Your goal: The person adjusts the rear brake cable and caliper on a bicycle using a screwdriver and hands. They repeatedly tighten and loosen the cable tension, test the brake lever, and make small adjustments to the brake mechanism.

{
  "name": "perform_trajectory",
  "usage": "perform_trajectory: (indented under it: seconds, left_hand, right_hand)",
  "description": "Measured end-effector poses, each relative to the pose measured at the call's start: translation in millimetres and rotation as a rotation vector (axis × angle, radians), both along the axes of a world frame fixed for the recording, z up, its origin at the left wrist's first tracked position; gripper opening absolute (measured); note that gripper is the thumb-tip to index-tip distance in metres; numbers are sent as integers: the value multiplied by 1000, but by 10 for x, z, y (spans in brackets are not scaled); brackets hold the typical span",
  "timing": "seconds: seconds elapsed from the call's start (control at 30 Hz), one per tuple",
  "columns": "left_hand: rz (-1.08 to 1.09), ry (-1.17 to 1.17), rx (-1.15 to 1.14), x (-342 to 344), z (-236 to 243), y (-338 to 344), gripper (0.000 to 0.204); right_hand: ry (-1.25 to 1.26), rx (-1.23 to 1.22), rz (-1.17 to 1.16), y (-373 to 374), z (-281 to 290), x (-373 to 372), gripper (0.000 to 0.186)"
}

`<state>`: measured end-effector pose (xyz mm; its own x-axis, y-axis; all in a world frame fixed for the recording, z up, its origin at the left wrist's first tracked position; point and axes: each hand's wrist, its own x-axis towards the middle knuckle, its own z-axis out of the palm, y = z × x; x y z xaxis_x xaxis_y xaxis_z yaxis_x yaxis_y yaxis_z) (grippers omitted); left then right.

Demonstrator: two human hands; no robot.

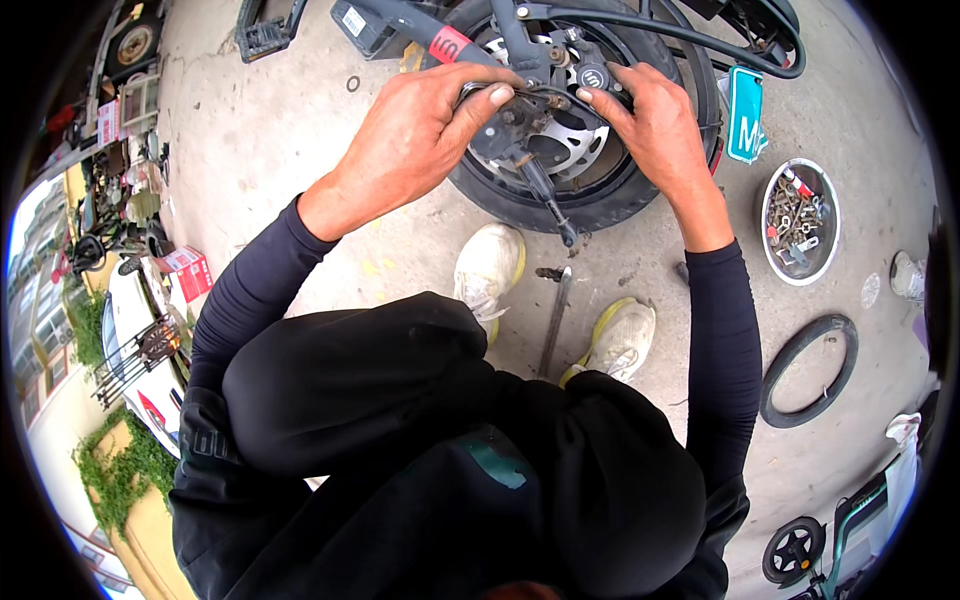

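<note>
A two-wheeler lies on its side in front of me, its black-tyred wheel (pixel 640 195) showing a silver brake disc (pixel 575 150). Over the hub, my left hand (pixel 425 125) is closed, thumb and forefinger pinching a thin black cable (pixel 548 95); its other fingers are partly hidden. My right hand (pixel 655 125) is curled at a black brake caliper (pixel 593 77) with a round cap, thumb below and forefinger beside it. The cable runs between both hands. A dark kickstand-like rod (pixel 545 190) points from the hub toward my feet.
A long metal bar tool (pixel 555 325) lies between my shoes. On the right are a metal bowl (pixel 836 225) of bolts and small parts, a teal plate (pixel 744 115) and a loose tyre (pixel 768 385). A pedal-like part (pixel 263 40) and small ring (pixel 352 84) lie left.
</note>
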<state>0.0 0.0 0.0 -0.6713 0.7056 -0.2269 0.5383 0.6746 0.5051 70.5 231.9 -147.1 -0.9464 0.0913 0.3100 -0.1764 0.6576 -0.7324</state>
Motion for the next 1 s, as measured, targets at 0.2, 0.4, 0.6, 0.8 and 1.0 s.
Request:
perform_trajectory:
  seconds: [0.2, 0.4, 0.6, 0.8, 1.0]
  left_hand:
    - [51, -59, 26, -11, 5, -41, 37]
    - [166, -93, 172, 136, -117, -5, 39]
    - [-33, 50, 70, 73, -70, 40, 39]
    - [-94, -33, 97, 72, -1, 30, 49]
    - [20, -109, 1, 64, 108, 87, 44]
  right_hand:
    - [-9, 9, 9, -39, 15, -7, 46]
    - [-128, -59, -3, -3, 42, -10, 53]
    - [-227, -189, -26, 48, 17, -14, 54]
    - [-307, -232, 41, 116, 14, -81, 60]
    - [-408, -95, 61, 127, 106, -130, 59]
